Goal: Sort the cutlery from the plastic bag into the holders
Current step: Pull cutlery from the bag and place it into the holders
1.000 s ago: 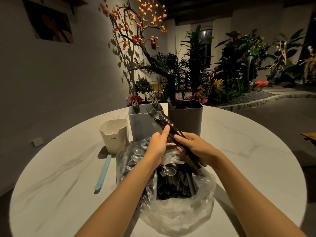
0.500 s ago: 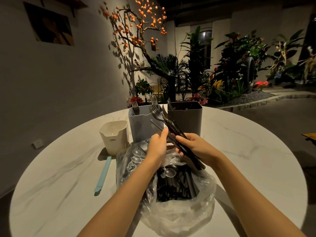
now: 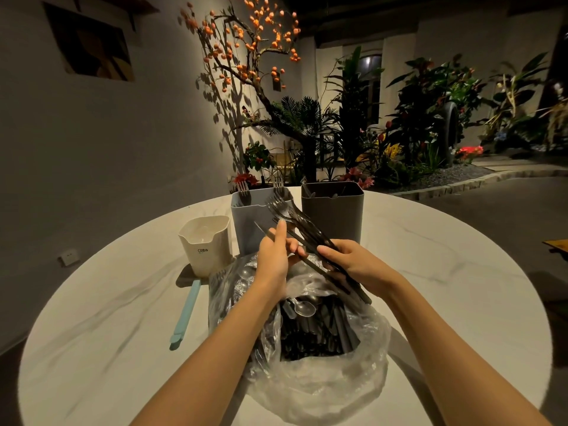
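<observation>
Head view: right hand (image 3: 353, 265) grips fork bundle (image 3: 307, 232) above plastic bag (image 3: 322, 385), long axis running up-left, tines nearest blue-grey holder (image 3: 249, 222). Left hand (image 3: 273, 256) pinches one piece out of the bundle. Holder lies just beyond.

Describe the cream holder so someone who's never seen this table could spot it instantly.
On the round white marble table, three holders stand in a row beyond the plastic bag. The cream holder is the leftmost, beside the grey-blue holder, with a light blue utensil lying in front. Unlike its neighbours, it is shorter, pale, and marked with small dark lettering.
</observation>
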Tool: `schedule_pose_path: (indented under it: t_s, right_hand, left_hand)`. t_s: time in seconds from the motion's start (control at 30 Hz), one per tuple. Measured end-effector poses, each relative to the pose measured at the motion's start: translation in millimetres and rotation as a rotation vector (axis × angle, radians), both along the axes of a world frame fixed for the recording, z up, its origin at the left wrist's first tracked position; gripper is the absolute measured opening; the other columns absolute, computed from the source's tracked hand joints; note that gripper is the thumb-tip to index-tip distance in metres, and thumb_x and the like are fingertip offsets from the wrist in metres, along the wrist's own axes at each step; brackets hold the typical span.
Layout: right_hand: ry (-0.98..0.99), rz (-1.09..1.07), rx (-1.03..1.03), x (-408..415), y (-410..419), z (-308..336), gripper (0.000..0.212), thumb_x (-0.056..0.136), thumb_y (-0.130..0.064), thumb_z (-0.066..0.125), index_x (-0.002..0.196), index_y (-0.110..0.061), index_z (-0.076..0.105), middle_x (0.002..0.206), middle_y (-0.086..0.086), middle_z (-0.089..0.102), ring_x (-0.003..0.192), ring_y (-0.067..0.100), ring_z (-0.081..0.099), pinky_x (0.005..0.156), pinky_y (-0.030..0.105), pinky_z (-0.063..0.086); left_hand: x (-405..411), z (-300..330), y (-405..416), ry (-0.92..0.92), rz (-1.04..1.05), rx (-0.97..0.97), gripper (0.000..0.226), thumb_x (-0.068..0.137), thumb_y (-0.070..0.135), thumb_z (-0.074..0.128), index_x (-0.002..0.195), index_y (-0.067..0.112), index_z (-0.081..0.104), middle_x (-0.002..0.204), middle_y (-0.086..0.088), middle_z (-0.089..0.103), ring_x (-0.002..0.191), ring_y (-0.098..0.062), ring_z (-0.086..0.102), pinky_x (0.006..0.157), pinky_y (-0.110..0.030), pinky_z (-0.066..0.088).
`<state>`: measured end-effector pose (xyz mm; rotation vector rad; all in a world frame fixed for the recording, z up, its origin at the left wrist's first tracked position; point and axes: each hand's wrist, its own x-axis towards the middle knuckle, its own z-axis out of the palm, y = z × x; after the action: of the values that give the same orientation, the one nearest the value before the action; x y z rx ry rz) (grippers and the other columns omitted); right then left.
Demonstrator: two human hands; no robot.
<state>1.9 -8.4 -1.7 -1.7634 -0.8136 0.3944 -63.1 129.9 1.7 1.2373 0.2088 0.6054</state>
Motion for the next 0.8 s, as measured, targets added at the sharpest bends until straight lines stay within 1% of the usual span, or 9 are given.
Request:
schedule_pose_path:
  t_s: [0.07,0.13,0.33,0.43,0.53,0.57,0.63,0.67,0.8]
  right_hand:
    - [0.003,0.015,0.027,-2,-1,1,0.028,0.100,-0.028,0.049,0.091,-0.005,0.062,0.068,0.002,0.058,0.052,0.007,0.051,0.052,0.017,0.042]
    - [0.025,0.013,0.072,-2,-2,1,0.027,0.101,-0.027,0.046,0.083,-0.009,0.056,0.062,0.002,0.055,0.043,0.007,0.043,0.046,0.018,0.037]
    - [0.103,-0.098,0.242,2,-3,2,0.027,0.101,-0.025,0.045,0.086,-0.005,0.054,0.057,0.003,0.059,0.036,0.008,0.041,0.039,0.016,0.034]
    - [0.087,-0.145,0.302,4,-3,3,0.027,0.099,-0.023,0.052,0.076,-0.008,0.052,0.052,0.002,0.050,0.036,0.008,0.037,0.038,0.015,0.030]
    - [0.057,-0.203,0.365,8,-2,2,0.030,0.098,-0.019,0.053,0.071,-0.010,0.049,0.050,0.000,0.042,0.040,0.007,0.034,0.039,0.015,0.028]
    - [0.034,-0.231,0.367,9,-1,2,0.030,0.098,-0.019,0.053,0.070,-0.009,0.049,0.049,-0.001,0.041,0.040,0.006,0.033,0.039,0.015,0.027]
    - [-0.010,-0.290,0.350,11,-1,0,0.029,0.098,-0.021,0.054,0.071,-0.008,0.051,0.048,-0.003,0.042,0.040,0.006,0.034,0.040,0.017,0.027]
    - [-0.023,-0.309,0.343,12,-1,-1,0.029,0.097,-0.022,0.055,0.072,-0.008,0.052,0.048,-0.003,0.043,0.040,0.005,0.036,0.040,0.017,0.028]
    - [-0.010,-0.265,0.359,6,-1,2,0.027,0.098,-0.022,0.054,0.075,-0.006,0.055,0.050,0.000,0.042,0.041,0.006,0.035,0.040,0.015,0.028]
  left_hand:
    - [0,-1,1,-0.035,-0.005,0.003,0.027,0.103,0.023,0.042,0.080,0.011,0.048,0.053,0.003,0.043,0.050,-0.011,0.049,0.064,-0.028,0.048]
    - [-1,-1,2,-0.051,0.032,-0.019,0.021,0.103,0.017,0.043,0.086,0.009,0.053,0.052,0.003,0.043,0.049,-0.010,0.048,0.061,-0.027,0.048]
    - [-3,3,7,-0.100,0.145,-0.190,0.025,0.101,0.011,0.043,0.076,0.012,0.046,0.049,0.005,0.040,0.042,-0.007,0.040,0.049,-0.023,0.045]
    - [-1,2,7,-0.120,0.163,-0.208,0.020,0.104,0.015,0.040,0.086,0.009,0.046,0.060,0.001,0.035,0.041,-0.007,0.035,0.045,-0.022,0.041]
    - [3,1,9,-0.131,0.245,-0.196,0.005,0.105,0.015,0.034,0.106,0.014,0.038,0.065,0.000,0.030,0.041,-0.005,0.032,0.044,-0.021,0.038]
    - [3,1,10,-0.121,0.292,-0.173,0.011,0.105,0.014,0.032,0.114,0.014,0.037,0.067,0.001,0.031,0.044,-0.005,0.033,0.047,-0.021,0.038]
    - [5,-1,12,-0.082,0.357,-0.079,0.026,0.105,0.014,0.031,0.129,0.006,0.036,0.074,0.001,0.036,0.054,-0.006,0.037,0.057,-0.021,0.039]
    - [5,-1,12,-0.069,0.378,0.009,0.029,0.105,0.014,0.031,0.133,0.008,0.037,0.078,0.000,0.040,0.060,-0.008,0.040,0.062,-0.021,0.039]
    - [-3,-4,0,-0.146,0.366,0.557,0.025,0.105,0.020,0.033,0.113,0.021,0.057,0.100,0.000,0.060,0.087,-0.003,0.054,0.080,-0.019,0.046]
